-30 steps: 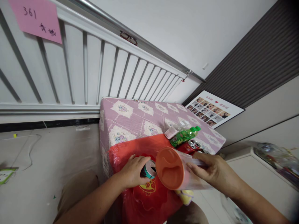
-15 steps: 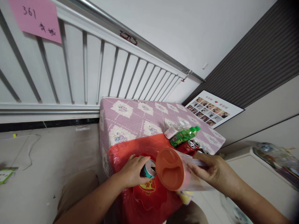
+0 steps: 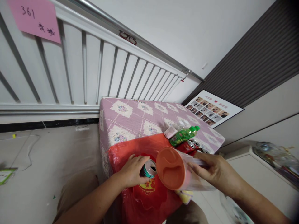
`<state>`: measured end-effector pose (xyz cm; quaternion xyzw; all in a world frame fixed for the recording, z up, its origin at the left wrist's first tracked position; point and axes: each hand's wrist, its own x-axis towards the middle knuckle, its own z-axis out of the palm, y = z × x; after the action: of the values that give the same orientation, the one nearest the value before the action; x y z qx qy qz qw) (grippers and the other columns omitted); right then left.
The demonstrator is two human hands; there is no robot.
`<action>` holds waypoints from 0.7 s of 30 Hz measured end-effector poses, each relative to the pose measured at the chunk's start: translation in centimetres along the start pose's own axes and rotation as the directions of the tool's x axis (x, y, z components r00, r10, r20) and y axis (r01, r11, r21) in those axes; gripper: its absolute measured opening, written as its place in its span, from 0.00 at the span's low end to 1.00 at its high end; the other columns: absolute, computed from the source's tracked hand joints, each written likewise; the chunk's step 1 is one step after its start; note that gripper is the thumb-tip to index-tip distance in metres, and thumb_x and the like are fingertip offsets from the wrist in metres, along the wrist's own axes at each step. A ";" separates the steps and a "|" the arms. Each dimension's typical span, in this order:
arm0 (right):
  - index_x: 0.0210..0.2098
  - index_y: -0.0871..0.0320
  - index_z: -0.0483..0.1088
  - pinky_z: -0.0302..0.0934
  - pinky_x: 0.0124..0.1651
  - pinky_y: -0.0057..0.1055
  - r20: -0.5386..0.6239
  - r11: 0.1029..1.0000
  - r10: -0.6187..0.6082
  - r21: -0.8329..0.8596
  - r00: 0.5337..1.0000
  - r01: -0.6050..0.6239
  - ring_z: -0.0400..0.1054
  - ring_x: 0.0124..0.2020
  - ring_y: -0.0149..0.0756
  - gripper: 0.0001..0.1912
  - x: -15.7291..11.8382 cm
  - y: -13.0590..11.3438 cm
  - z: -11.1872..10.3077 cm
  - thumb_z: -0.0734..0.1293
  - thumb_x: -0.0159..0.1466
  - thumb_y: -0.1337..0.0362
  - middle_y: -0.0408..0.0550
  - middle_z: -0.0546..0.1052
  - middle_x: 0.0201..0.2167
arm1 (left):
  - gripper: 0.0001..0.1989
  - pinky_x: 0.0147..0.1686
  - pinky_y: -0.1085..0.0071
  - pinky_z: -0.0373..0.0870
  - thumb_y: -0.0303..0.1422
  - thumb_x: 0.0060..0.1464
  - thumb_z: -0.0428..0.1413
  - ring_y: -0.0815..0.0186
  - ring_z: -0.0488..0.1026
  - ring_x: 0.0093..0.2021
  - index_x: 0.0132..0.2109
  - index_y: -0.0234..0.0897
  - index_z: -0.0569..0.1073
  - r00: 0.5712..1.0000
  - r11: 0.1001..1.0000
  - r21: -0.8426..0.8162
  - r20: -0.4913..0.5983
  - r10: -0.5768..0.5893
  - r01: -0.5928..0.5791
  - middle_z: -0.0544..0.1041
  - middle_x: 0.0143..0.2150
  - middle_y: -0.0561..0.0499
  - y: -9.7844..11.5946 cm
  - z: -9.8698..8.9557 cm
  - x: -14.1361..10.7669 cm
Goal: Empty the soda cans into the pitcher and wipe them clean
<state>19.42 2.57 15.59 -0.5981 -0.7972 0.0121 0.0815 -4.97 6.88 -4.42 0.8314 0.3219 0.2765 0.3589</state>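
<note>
My left hand [image 3: 133, 171] is closed around an opened drink can [image 3: 149, 168] with a silver top and a teal band. In my right hand [image 3: 213, 171] is the handle of a clear plastic pitcher [image 3: 196, 179] with an orange lid [image 3: 170, 169]. The pitcher is tipped toward the left, and its lid sits right beside the can's top; whether they touch I cannot tell. Beneath both lies a red scalloped tray [image 3: 151, 199] with a yellow print, on a red plastic sheet [image 3: 133, 143]. A yellow cloth-like item [image 3: 185, 196] shows under the pitcher.
Green bottles [image 3: 183, 136], a clear bottle [image 3: 173, 129] and red cans [image 3: 188, 145] stand beyond the pitcher on a floral-covered surface [image 3: 144, 118]. A white radiator [image 3: 126, 68] lines the wall behind, with glasses [image 3: 127, 37] on it. A photo board [image 3: 210, 109] leans at right.
Almost nothing differs. Both hands, the can and the tipped pitcher keep nearly the same positions, and the view has shifted very slightly.
</note>
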 end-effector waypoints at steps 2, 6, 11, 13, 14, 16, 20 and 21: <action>0.20 0.55 0.64 0.48 0.19 0.26 0.006 1.000 0.002 0.006 1.000 -0.002 0.54 0.17 0.28 0.21 0.1 -0.1 -0.1 0.61 0.64 0.49 0.40 0.64 0.15 | 0.37 0.61 0.44 0.55 0.36 0.47 0.63 0.51 0.67 0.60 0.62 0.44 0.58 1.000 1.000 -0.001 -0.006 0.003 -0.003 0.70 0.62 0.45 0.0 0.0 0.0; 0.20 0.56 0.65 0.49 0.20 0.26 0.028 1.000 0.007 -0.007 1.000 -0.007 0.55 0.18 0.28 0.21 0.1 -0.4 -0.4 0.61 0.64 0.49 0.40 0.64 0.15 | 0.37 0.60 0.46 0.56 0.36 0.46 0.63 0.51 0.68 0.59 0.62 0.45 0.58 1.000 1.000 -0.006 -0.014 0.008 -0.008 0.70 0.62 0.45 0.0 -0.1 0.0; 0.22 0.56 0.66 0.50 0.20 0.25 0.030 1.000 0.018 -0.019 0.999 -0.017 0.57 0.19 0.28 0.22 -0.2 0.2 -0.2 0.60 0.64 0.48 0.41 0.66 0.16 | 0.37 0.60 0.46 0.56 0.36 0.47 0.63 0.51 0.67 0.60 0.62 0.45 0.57 1.000 1.000 -0.007 -0.006 0.011 -0.011 0.69 0.62 0.45 0.0 -0.1 0.0; 0.22 0.57 0.67 0.51 0.20 0.25 0.037 1.000 0.023 -0.013 0.999 -0.023 0.57 0.19 0.29 0.22 -0.2 0.2 -0.3 0.60 0.64 0.48 0.42 0.67 0.16 | 0.37 0.60 0.46 0.56 0.36 0.46 0.64 0.51 0.67 0.60 0.62 0.44 0.58 1.000 1.000 -0.004 -0.004 0.011 -0.011 0.70 0.62 0.45 -0.1 -0.1 0.0; 0.22 0.57 0.68 0.50 0.20 0.25 0.041 1.000 0.025 -0.011 0.999 -0.024 0.57 0.19 0.29 0.22 -0.1 0.1 -0.3 0.60 0.64 0.48 0.42 0.67 0.16 | 0.37 0.60 0.46 0.57 0.36 0.46 0.64 0.51 0.67 0.59 0.62 0.44 0.58 1.000 1.000 -0.004 -0.004 0.012 -0.012 0.70 0.62 0.45 -0.1 -0.1 0.0; 0.22 0.57 0.67 0.50 0.20 0.25 0.046 1.000 0.030 -0.011 0.998 -0.029 0.57 0.18 0.29 0.22 0.1 -0.3 -0.6 0.60 0.64 0.48 0.42 0.66 0.16 | 0.37 0.60 0.46 0.56 0.36 0.46 0.64 0.51 0.67 0.60 0.62 0.44 0.58 1.000 1.000 -0.004 -0.006 0.014 -0.014 0.70 0.62 0.45 -0.1 -0.1 0.0; 0.21 0.57 0.67 0.50 0.20 0.25 0.059 0.999 0.030 -0.021 0.998 -0.029 0.56 0.18 0.28 0.22 0.3 -1.0 -0.9 0.61 0.63 0.49 0.41 0.65 0.15 | 0.38 0.61 0.46 0.56 0.36 0.46 0.64 0.51 0.67 0.60 0.62 0.44 0.58 1.000 1.000 -0.004 -0.006 0.008 -0.008 0.69 0.63 0.44 -0.1 -0.1 0.0; 0.21 0.57 0.67 0.50 0.20 0.25 0.060 0.999 0.028 -0.025 0.998 -0.027 0.56 0.18 0.28 0.22 0.3 -1.0 -0.9 0.61 0.63 0.49 0.41 0.65 0.15 | 0.38 0.61 0.46 0.56 0.36 0.46 0.64 0.51 0.67 0.60 0.62 0.44 0.58 1.000 1.000 -0.005 -0.004 0.007 -0.007 0.69 0.63 0.44 0.0 -0.2 0.0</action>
<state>18.52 2.46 16.65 -0.6092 -0.7911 0.0216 0.0499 -5.08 6.98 -4.37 0.8309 0.3190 0.2802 0.3596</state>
